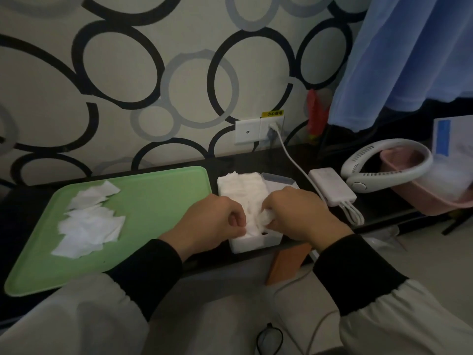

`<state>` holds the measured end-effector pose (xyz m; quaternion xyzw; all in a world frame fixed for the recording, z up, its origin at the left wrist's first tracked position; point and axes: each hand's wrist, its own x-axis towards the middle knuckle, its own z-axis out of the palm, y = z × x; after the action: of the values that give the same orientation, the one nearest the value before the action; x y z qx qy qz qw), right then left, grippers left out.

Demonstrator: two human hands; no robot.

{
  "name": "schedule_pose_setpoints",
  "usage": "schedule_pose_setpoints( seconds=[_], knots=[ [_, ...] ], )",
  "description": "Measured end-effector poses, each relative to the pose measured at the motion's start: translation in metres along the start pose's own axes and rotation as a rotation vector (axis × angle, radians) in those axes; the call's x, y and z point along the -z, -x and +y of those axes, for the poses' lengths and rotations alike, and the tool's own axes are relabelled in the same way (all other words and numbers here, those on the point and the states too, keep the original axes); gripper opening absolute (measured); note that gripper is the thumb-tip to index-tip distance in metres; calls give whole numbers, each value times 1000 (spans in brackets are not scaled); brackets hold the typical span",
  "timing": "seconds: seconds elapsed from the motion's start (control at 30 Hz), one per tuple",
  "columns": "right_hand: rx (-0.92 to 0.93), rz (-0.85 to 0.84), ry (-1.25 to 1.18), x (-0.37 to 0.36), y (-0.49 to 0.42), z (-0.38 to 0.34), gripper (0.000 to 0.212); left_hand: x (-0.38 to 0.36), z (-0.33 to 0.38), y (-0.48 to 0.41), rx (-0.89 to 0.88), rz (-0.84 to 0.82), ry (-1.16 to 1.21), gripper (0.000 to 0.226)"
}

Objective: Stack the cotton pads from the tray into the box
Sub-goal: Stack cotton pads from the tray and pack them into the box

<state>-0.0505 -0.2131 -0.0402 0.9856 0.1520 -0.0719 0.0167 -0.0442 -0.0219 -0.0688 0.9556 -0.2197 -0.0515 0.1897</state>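
Head view: both of your hands are over the white box (256, 243), which sits on the dark counter (281, 157) just right of the green tray (153, 201). Your left hand (212, 221) has its fingers curled in, with thumb and forefinger closed on the near left edge of the stacked pads (245, 188) that fill the box. Your right hand (302, 213) is curled too, and it grips a crumpled pad (266, 216) right above the near end of that stack. The two hands are close together, knuckles almost facing, with the stack between them.

The stacked pads stand in a row from the far wall of the box toward you, and at the far end they rise above its rim. A clear lid (279, 179) lies against the far right corner of the box.

The loose pads (87, 226) lie in an overlapping heap on the left half of the tray, well apart from the box; the tray's right half is bare green.

To the right of the box, a white power bank (331, 185) lies on the counter, and a white cable (291, 155) runs up to the wall socket (271, 125). Further right, a white neck fan (399, 172) leans on a pink basin (435, 198).
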Motion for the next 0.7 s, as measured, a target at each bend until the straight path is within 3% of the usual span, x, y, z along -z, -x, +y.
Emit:
schedule_pose_setpoints(
  seconds=[0.2, 0.43, 0.53, 0.7],
  knots=[
    [5, -77, 101, -6, -11, -10, 21, 8, 5, -4, -73, 5, -169, 9],
    [55, -449, 18, 8, -13, -16, 35, 11, 14, -10, -165, 18, -312, 11],
    [61, -559, -37, 18, -7, -20, 42, 9, 11, -8, -169, 40, -291, 12],
    [51, -559, -196, 18, -7, -20, 45, 4, 0, -2, -141, 50, -94, 19]
  ],
)
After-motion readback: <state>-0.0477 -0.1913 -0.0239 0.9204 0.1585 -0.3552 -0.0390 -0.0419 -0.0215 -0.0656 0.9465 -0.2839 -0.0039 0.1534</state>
